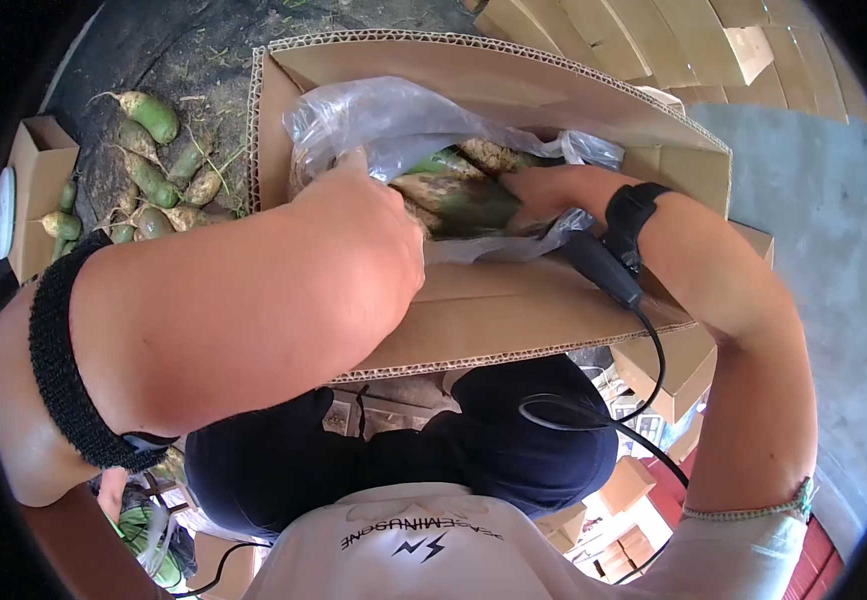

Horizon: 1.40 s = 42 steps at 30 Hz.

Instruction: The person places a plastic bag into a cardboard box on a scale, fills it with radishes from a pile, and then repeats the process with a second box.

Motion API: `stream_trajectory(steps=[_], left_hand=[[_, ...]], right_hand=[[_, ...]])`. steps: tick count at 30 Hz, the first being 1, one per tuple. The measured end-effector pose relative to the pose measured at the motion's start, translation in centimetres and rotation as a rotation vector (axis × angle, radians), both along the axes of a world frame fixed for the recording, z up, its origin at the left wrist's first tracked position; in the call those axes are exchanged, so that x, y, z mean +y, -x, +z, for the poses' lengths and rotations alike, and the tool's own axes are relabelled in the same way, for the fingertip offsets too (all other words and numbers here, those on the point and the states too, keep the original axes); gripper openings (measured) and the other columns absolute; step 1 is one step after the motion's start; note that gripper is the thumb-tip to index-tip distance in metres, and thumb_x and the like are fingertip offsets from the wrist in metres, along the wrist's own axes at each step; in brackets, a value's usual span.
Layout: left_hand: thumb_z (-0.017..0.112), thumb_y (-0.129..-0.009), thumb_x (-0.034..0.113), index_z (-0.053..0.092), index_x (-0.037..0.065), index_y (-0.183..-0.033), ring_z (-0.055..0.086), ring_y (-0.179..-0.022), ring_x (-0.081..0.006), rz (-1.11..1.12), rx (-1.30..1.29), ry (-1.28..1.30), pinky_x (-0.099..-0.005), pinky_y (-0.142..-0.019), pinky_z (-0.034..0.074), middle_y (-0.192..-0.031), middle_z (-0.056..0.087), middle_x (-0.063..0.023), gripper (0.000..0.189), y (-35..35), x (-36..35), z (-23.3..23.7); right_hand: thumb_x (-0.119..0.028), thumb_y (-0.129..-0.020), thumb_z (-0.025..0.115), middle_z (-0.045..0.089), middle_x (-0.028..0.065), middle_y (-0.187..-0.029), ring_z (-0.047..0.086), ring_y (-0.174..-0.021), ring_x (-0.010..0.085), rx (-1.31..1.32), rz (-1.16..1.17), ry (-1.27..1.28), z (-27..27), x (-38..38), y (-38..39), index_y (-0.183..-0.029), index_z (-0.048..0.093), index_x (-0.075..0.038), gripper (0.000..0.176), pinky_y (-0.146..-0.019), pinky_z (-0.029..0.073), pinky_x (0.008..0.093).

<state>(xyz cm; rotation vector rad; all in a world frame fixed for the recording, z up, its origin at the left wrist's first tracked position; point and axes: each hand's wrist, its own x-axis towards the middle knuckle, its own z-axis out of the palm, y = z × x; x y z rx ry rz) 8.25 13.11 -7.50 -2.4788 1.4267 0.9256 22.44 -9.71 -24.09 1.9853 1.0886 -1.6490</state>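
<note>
A cardboard box [513, 310] stands open in front of me, lined with a clear plastic bag [383, 110]. Inside the bag lie several green radishes [463, 200] with soil on their skins. My left hand [378, 200] is curled at the left side of the bag opening, against the plastic; its fingertips are hidden, so what it grips does not show. Deeper in the box, my right hand [541, 195] closes around the end of a large radish, its fingers partly hidden. A black strap [633, 215] circles the right wrist, and a black cabled device [601, 268] hangs beside it.
More radishes [153, 180] lie on dark ground sheeting at left, near a smaller carton [41, 185]. Stacked cardboard [643, 40] fills the back right. A black cable [658, 370] loops below my right forearm. Another person's hand [111, 490] shows at lower left.
</note>
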Motion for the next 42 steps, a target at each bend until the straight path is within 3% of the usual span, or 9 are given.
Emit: stream_trajectory(steps=[4,7,10,13,18,26,31,35,42], left_hand=[[0.06,-0.075,0.014,0.069,0.011,-0.083,0.062,-0.085,-0.0219,0.011,-0.063,0.047,-0.0339,-0.076,0.047,-0.082,0.064,-0.0062,0.013,0.7,1.0,-0.7],[0.067,-0.07,0.018,0.071,0.01,-0.086,0.062,-0.089,-0.0205,0.026,-0.061,0.001,-0.0316,-0.074,0.048,-0.089,0.066,-0.0057,0.018,0.4,0.5,-0.4],[0.071,-0.067,0.021,0.071,0.01,-0.09,0.063,-0.094,-0.0197,0.058,-0.011,-0.087,-0.0298,-0.073,0.048,-0.095,0.067,-0.005,0.026,0.0,0.0,0.6],[0.067,-0.071,0.02,0.071,0.011,-0.089,0.062,-0.091,-0.0211,0.116,0.053,-0.102,-0.0312,-0.072,0.048,-0.093,0.066,-0.0057,0.02,-0.2,-0.3,1.5],[0.054,-0.081,0.016,0.07,0.012,-0.082,0.061,-0.081,-0.023,0.099,-0.114,0.074,-0.0349,-0.068,0.046,-0.082,0.062,-0.0078,0.016,1.0,0.5,1.4],[0.055,-0.081,0.017,0.069,0.012,-0.096,0.058,-0.107,-0.024,0.182,-0.285,-0.053,-0.0355,-0.091,0.044,-0.101,0.064,-0.0093,0.021,1.0,0.2,2.9],[0.06,-0.08,0.016,0.069,0.013,-0.103,0.047,-0.126,-0.0242,0.079,-0.448,-0.126,-0.0413,-0.109,0.028,-0.118,0.061,-0.0073,0.025,0.5,0.0,3.0],[0.057,-0.078,0.015,0.071,0.014,-0.091,0.051,-0.119,-0.0238,0.156,-0.475,-0.147,-0.0452,-0.114,0.02,-0.101,0.066,-0.0047,0.019,0.5,-0.1,2.2],[0.053,-0.076,0.015,0.071,0.012,-0.073,0.06,-0.094,-0.0219,0.225,-0.67,-0.19,-0.0538,-0.114,0.018,-0.076,0.062,-0.0002,0.018,1.2,0.7,3.4]], right_hand=[[-0.018,-0.084,0.056,0.059,0.024,-0.116,0.055,-0.113,0.0367,-0.103,0.214,0.392,0.3,-2.4,-1.4,-0.134,0.041,-0.002,0.055,-0.09,0.046,0.0449],[-0.015,-0.086,0.049,0.059,0.0193,-0.121,0.055,-0.116,0.0342,-0.28,0.253,0.286,1.7,-2.7,-0.1,-0.139,0.039,-0.008,0.054,-0.093,0.045,0.0475],[-0.017,-0.086,0.05,0.053,0.0127,-0.131,0.048,-0.124,0.0315,-0.303,0.479,0.256,0.8,-3.5,-0.3,-0.141,0.038,-0.013,0.056,-0.098,0.04,0.0494],[-0.023,-0.087,0.054,0.046,0.0092,-0.139,0.041,-0.131,0.0294,-0.121,0.309,0.346,4.4,-1.9,-0.3,-0.139,0.04,-0.014,0.054,-0.101,0.036,0.0495],[-0.044,-0.079,0.066,0.055,0.0116,-0.128,0.052,-0.118,0.0325,-0.336,0.488,0.215,3.0,-3.7,-0.9,-0.136,0.044,-0.016,0.067,-0.097,0.042,0.0486],[-0.046,-0.081,0.063,0.061,0.0113,-0.12,0.053,-0.118,0.0308,-0.215,0.25,0.229,11.5,-2.1,-0.5,-0.119,0.061,-0.011,0.052,-0.096,0.043,0.0458],[-0.03,-0.08,0.062,0.066,0.008,-0.105,0.056,-0.111,0.0273,-0.457,0.562,0.063,17.0,-4.2,2.7,-0.099,0.068,-0.007,0.031,-0.106,0.033,0.0477],[-0.017,-0.081,0.056,0.065,0.0042,-0.101,0.053,-0.112,0.0228,-0.662,0.643,-0.105,17.9,-7.0,4.1,-0.088,0.071,-0.009,0.019,-0.114,0.02,0.0476],[-0.017,-0.074,0.062,0.063,0.0008,-0.098,0.055,-0.11,0.0188,-0.861,0.458,-0.376,23.7,-9.4,4.3,-0.08,0.07,-0.015,0.01,-0.114,0.02,0.0491]])
